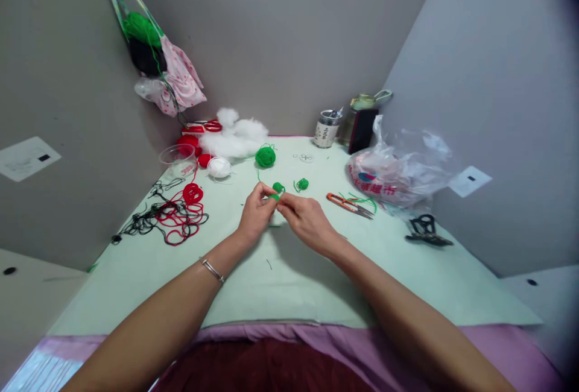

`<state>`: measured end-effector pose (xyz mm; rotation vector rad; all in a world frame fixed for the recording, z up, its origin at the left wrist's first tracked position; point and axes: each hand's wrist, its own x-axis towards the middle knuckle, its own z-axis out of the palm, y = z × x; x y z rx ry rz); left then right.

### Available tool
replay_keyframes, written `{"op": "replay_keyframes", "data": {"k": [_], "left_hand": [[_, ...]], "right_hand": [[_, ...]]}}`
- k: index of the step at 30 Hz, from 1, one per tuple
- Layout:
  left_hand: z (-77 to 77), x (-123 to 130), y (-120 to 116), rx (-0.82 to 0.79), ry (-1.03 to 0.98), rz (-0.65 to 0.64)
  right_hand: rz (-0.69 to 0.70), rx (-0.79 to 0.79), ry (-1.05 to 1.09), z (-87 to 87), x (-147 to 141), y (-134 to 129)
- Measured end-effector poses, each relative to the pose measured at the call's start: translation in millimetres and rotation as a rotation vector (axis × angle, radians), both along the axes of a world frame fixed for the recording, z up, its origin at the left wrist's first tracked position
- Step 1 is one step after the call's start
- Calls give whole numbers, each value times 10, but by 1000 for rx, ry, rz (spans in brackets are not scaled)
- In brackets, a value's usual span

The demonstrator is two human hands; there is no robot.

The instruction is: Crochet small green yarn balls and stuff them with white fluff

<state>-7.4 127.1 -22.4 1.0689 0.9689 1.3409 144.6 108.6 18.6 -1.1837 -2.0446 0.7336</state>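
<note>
My left hand pinches a small green yarn piece between thumb and fingers above the middle of the table. Against it, my right hand is closed in a pinch; whatever sits in its fingers is too small or hidden to make out. Just behind the fingertips lies a small green yarn bundle, and a second little green bundle is to its right. A larger green yarn ball rests farther back, with a strand running down towards my left hand.
Orange-handled thread snips lie right of my hands, before a plastic bag. Tangled red cord and black cord spread at left. White stuffing, a white yarn ball, a pen tin and a phone stand behind.
</note>
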Motion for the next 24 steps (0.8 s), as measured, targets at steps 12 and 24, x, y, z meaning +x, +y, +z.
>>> {"op": "replay_keyframes", "data": {"k": [12, 24], "left_hand": [[135, 18, -112, -80, -152, -126], [132, -66, -65, -77, -92, -236]], "right_hand": [[-82, 10, 40, -31, 89, 121], [-104, -41, 125, -51, 130, 170]]}}
